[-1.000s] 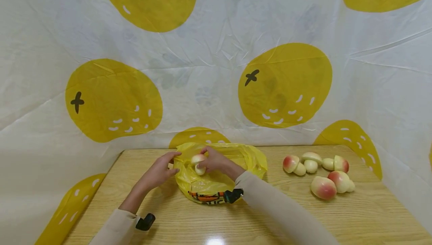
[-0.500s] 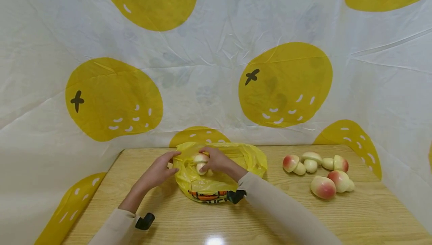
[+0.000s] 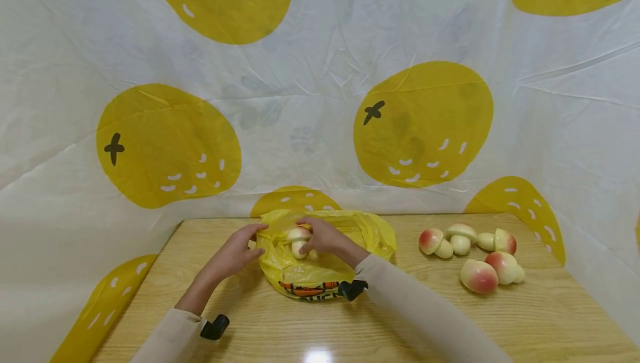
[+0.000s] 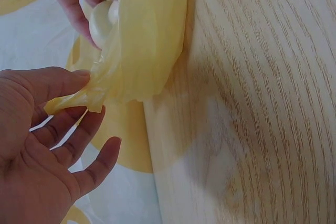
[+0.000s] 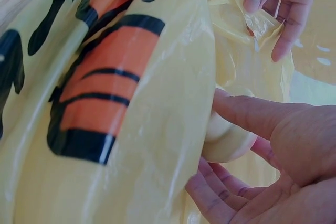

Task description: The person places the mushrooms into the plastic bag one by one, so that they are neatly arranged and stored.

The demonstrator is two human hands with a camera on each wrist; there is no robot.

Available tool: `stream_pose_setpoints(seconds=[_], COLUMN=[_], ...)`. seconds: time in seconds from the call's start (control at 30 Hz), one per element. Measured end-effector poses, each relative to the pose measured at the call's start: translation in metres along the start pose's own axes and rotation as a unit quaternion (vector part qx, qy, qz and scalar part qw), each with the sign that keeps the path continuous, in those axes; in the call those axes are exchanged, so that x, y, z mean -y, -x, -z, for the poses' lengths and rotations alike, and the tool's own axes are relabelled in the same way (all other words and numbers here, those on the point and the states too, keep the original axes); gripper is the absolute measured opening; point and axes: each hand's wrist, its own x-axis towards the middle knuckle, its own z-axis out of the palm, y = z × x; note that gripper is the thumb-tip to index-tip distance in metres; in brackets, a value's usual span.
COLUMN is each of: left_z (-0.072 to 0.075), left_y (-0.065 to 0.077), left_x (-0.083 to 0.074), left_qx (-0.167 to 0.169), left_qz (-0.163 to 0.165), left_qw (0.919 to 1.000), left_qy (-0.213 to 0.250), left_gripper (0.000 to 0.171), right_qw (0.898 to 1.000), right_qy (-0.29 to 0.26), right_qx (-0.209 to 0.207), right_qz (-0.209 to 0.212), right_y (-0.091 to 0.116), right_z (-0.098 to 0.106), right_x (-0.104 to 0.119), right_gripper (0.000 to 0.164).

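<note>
The left hand [image 3: 230, 254] pinches the edge of a crumpled yellow plastic bag [image 3: 295, 271] between thumb and finger. The right hand [image 3: 324, 238] reaches into its mouth, around a red-tinged mushroom [image 3: 298, 234]; whether it grips or merely touches it, one cannot tell. More mushrooms [image 3: 461, 238] lie well to the right on the wooden table [image 3: 270, 329].
</note>
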Motion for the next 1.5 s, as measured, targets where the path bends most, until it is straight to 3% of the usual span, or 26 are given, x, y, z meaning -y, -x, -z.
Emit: stream_pose_setpoints(seconds=[0.43, 1.5], left_z=[0.0002, -0.0002], left_y=[0.0003, 0.0002], left_x=[-0.0010, -0.0014], left_qx=[0.000, 0.003], left_qz=[0.004, -0.001], left_qw=[1.0000, 1.0000], left_qy=[0.006, 0.002], left_gripper=[0.057, 0.057], right_qw=[1.000, 1.000], right_qy=[0.014, 0.010], right_qx=[-0.012, -0.015], right_qz=[-0.002, -0.006], right_y=[0.0011, 0.0051], right_z=[0.0022, 0.0029], right_x=[-0.0031, -0.0012], right_gripper=[0.069, 0.070])
